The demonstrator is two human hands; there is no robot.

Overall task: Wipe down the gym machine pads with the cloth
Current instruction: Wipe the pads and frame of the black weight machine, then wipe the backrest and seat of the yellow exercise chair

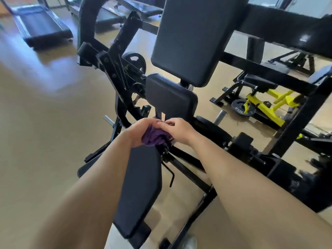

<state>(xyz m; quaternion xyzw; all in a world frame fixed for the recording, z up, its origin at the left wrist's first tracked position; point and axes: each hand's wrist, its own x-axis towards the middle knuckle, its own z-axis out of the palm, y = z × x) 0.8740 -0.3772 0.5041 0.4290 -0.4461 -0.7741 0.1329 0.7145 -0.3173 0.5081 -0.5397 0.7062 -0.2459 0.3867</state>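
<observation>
On my left, my left hand has its grip clamped around the purple cloth, which sits bunched into a soft wad between my two hands, hanging just above the top end of the long seat pad and just below the small middle pad. The cloth looks light, limp and a little plush, so I judge it will crumple and slip loose unless I keep a good fold of it inside my palm; the best hold is probably over the thick middle of the wad, leaving a flat face free for wiping. My right hand has its fingers pinched together on an upper edge of the cloth, as if to tug it into shape. The pads themselves look firm, smooth and faintly glossy, likely vinyl over foam, so I expect the cloth to glide on them and I will need to press. Further up and to the right stands the tall back pad, tilted on its black frame. I can read no brand, label or writing on the cloth or the pads; the picture is too blurred for small print.
</observation>
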